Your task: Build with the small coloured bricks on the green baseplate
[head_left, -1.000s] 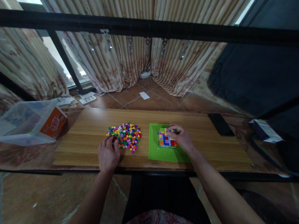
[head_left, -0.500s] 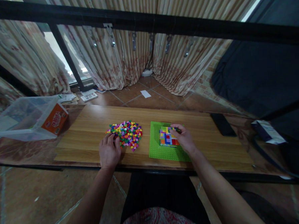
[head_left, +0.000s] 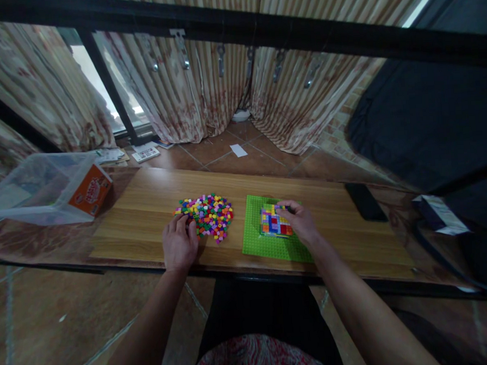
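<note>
A loose pile of small coloured building bricks (head_left: 212, 217) lies left of centre on the wooden board. My left hand (head_left: 180, 241) rests at the pile's left edge, fingers curled down among the bricks; its fingertips are partly hidden. To the right is a green studded baseplate (head_left: 255, 247) bearing a block of multicoloured bricks (head_left: 273, 224) built close together. Over the upper right of that block, my right hand (head_left: 300, 220) is closed, thumb and fingers pinched at its top edge. Whatever sits between those fingertips is too small to make out.
On the left stands a clear plastic bin (head_left: 44, 198) with an orange label. A black phone (head_left: 366, 202) lies on the right part of the wooden board (head_left: 127, 221). Farther right is a small box (head_left: 440, 214). A dark metal bar (head_left: 235, 27) crosses above the far side.
The whole view has shifted slightly. Both hands stay in nearly the same places, the left at the pile and the right over the built block.
</note>
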Available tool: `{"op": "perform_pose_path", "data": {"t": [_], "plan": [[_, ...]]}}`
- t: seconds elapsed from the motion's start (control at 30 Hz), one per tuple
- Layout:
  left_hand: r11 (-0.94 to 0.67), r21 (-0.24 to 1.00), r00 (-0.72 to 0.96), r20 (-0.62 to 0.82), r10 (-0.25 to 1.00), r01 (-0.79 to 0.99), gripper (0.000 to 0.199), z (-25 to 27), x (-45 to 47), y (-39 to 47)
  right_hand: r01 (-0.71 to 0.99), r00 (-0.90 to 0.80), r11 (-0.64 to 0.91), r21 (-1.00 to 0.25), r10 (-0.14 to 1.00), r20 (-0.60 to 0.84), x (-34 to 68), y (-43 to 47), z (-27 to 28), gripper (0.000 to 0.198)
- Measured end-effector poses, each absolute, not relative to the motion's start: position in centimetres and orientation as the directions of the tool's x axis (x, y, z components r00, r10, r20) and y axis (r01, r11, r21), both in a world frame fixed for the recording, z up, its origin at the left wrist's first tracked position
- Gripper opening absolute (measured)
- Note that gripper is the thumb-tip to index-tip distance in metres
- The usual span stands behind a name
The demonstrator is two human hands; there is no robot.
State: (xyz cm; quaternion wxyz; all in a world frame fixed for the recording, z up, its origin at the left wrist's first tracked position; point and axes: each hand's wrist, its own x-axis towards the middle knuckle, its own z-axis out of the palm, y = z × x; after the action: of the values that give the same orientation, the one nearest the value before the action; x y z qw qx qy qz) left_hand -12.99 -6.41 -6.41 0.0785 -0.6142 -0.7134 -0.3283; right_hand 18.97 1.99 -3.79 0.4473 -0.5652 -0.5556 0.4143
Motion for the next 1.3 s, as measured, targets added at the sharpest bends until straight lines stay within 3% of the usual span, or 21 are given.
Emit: {"op": "perform_pose_path", "data": {"t": [0.3,0.43,0.53,0.73,0.8,0.9,1.03,1.3], "plan": [[0.039,0.363,-0.236,0.517,0.823,0.931,0.039,-6.5,-13.1,-6.4,0.220,0.020,0.013,-0.975,1.000,0.018,18.8,2.1,-3.7,0.032],[0.021,0.367,-0.224,0.520,0.824,0.930,0.039,-6.5,-13.1,-6.4,0.111,-0.009,0.004,-0.994,1.000,0.003,19.1,1.8,-3.7,0.030],[0.029,0.378,-0.234,0.510,0.828,0.925,0.039,-6.5,-13.1,-6.4,0.048,0.069,0.074,-0.996,0.995,0.078,19.4,1.6,-3.7,0.027],[0.051,0.390,-0.253,0.485,0.837,0.919,0.039,-6.3,-12.9,-6.5,0.264,0.229,0.194,-0.945,0.939,0.257,18.2,-0.6,-2.3,0.024],[0.053,0.398,-0.257,0.480,0.839,0.916,0.039,-6.3,-12.8,-6.6,0.359,0.178,0.229,-0.905,0.935,0.307,16.7,-2.0,-1.5,0.022],[0.054,0.422,-0.268,0.467,0.843,0.905,0.038,-6.2,-12.7,-6.7,0.429,-0.029,0.322,-0.844,0.939,0.344,13.8,-4.2,-1.0,0.019],[0.061,0.446,-0.285,0.453,0.845,0.893,0.037,-6.2,-12.6,-6.8,0.509,-0.234,0.375,-0.775,0.927,0.294,10.3,-6.3,-1.6,0.017],[0.060,0.454,-0.289,0.454,0.843,0.889,0.038,-6.4,-12.6,-6.7,0.611,-0.348,0.400,-0.683,0.911,0.222,7.0,-6.2,-3.1,0.018]]}}
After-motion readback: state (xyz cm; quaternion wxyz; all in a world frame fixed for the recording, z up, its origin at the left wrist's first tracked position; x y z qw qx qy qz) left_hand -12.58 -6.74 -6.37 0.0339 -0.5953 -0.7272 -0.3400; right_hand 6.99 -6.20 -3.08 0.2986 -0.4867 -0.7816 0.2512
